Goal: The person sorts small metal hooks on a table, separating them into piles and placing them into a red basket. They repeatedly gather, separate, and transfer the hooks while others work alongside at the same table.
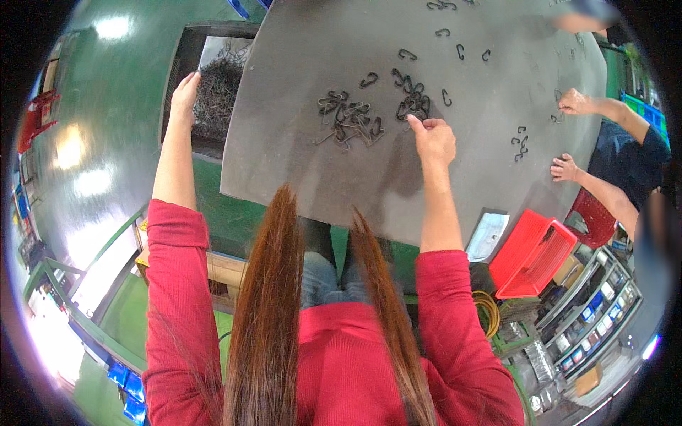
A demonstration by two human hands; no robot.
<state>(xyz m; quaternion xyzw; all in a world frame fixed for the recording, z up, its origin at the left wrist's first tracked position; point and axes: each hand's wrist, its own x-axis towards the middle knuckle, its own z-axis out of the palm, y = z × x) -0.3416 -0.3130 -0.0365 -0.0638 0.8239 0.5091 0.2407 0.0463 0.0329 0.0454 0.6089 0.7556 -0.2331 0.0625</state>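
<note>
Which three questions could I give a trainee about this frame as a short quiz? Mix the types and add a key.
1. Multiple choice: What is the person's right hand nearest?
(a) the coiled yellow hose
(b) a pile of dark hooks
(c) the pale blue-white sheet
2. True or false: Both of the person's own hands are at that same pile.
3. Short answer: What colour is the basket to the person's right?

Key:
1. b
2. False; the left hand is by the dark-rimmed bin.
3. Red
</note>
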